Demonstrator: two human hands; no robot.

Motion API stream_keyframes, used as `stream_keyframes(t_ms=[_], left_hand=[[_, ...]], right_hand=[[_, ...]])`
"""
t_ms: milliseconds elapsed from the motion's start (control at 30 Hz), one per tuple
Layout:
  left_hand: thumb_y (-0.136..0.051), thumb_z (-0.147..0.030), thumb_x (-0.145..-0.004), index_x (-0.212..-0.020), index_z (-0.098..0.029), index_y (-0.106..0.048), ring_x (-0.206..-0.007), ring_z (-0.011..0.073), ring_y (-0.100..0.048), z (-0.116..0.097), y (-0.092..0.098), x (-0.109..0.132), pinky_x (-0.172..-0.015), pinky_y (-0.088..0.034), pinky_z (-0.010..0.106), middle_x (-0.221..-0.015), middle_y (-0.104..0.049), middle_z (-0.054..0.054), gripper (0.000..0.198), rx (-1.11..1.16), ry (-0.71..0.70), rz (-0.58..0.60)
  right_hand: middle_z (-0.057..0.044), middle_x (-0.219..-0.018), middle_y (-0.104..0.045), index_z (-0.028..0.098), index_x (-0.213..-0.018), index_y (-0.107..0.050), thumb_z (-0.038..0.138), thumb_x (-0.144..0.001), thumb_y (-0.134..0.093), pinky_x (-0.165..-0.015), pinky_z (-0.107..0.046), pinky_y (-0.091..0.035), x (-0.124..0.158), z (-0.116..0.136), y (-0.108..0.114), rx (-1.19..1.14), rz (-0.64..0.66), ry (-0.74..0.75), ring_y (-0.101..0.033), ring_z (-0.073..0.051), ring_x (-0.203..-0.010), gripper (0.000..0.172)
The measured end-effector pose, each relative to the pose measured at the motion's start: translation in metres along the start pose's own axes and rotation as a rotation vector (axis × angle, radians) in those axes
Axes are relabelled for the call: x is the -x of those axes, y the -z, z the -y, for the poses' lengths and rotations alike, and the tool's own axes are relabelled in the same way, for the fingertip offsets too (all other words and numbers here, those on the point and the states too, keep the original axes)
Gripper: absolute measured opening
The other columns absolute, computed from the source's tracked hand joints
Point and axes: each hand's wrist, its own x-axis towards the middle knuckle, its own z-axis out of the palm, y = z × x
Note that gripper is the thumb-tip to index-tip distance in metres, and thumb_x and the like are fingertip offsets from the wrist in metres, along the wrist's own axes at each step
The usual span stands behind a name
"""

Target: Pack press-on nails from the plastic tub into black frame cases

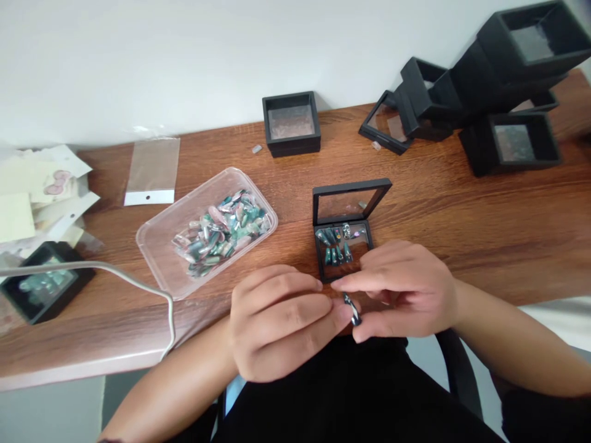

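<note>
Left hand (281, 323): fingers pinching dark nail tip (354, 312), just in front of open black case (342, 219) holding two nail rows (337, 253). Right hand (410, 289): fingers parted, contact unclear. Clear tub (159, 249): loose nail heap (221, 234).

Held nail (353, 314) dark, white-streaked; open case (353, 185) black; loose nails (221, 234) teal, pink; tabletop (462, 240) brown, wood-grained

Wooden table (443, 227) beneath open case (341, 219), plastic tub (161, 246), black boxes (295, 146)
</note>
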Motion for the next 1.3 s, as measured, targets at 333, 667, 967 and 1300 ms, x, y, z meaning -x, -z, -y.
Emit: stream_keyframes(t_ms=[333, 667, 967, 1300], left_hand=[[-0.08, -0.019, -0.081, -0.097, -0.018, -0.073, -0.067, 0.0117, -0.064, 0.012, -0.025, 0.0, -0.061, -0.053, 0.024, -0.076, -0.071, -0.003, 0.018, -0.082, -0.064, -0.023], [-0.065, -0.03, -0.095, -0.091, -0.018, -0.069, -0.069, 0.014, -0.057, 0.013, -0.03, 0.007, -0.058, -0.04, 0.028, -0.074, -0.065, -0.001, 0.014, -0.241, 0.014, 0.273], [-0.062, -0.023, -0.096, -0.088, -0.019, -0.068, -0.071, 0.0156, -0.055, 0.013, -0.031, 0.01, -0.059, -0.036, 0.031, -0.079, -0.066, -0.001, 0.011, -0.256, 0.044, 0.359], [-0.064, -0.025, -0.095, -0.095, -0.02, -0.069, -0.072, 0.0157, -0.056, 0.014, -0.03, 0.01, -0.059, -0.039, 0.031, -0.081, -0.067, -0.003, 0.007, -0.247, 0.056, 0.364]], right_hand=[[0.007, -0.057, -0.047, 0.025, -0.11, -0.073, 0.04, -0.087, -0.073, -0.053, -0.023, -0.039, 0.015, -0.009, 0.061, 0.363, 0.049, -0.278, -0.045, -0.008, -0.05, 0.028], [0.001, -0.084, -0.075, 0.028, -0.113, -0.076, 0.044, -0.089, -0.069, -0.064, -0.029, -0.047, 0.017, -0.028, 0.048, 0.407, 0.316, -0.383, -0.067, -0.015, -0.071, 0.03], [0.001, -0.091, -0.077, 0.029, -0.115, -0.075, 0.041, -0.09, -0.068, -0.068, -0.03, -0.049, 0.017, -0.026, 0.047, 0.54, 0.332, -0.387, -0.07, -0.019, -0.079, 0.029], [0.002, -0.067, -0.066, 0.028, -0.114, -0.075, 0.05, -0.088, -0.068, -0.059, -0.028, -0.041, 0.015, -0.02, 0.05, 0.509, 0.288, -0.422, -0.059, -0.014, -0.06, 0.035]])
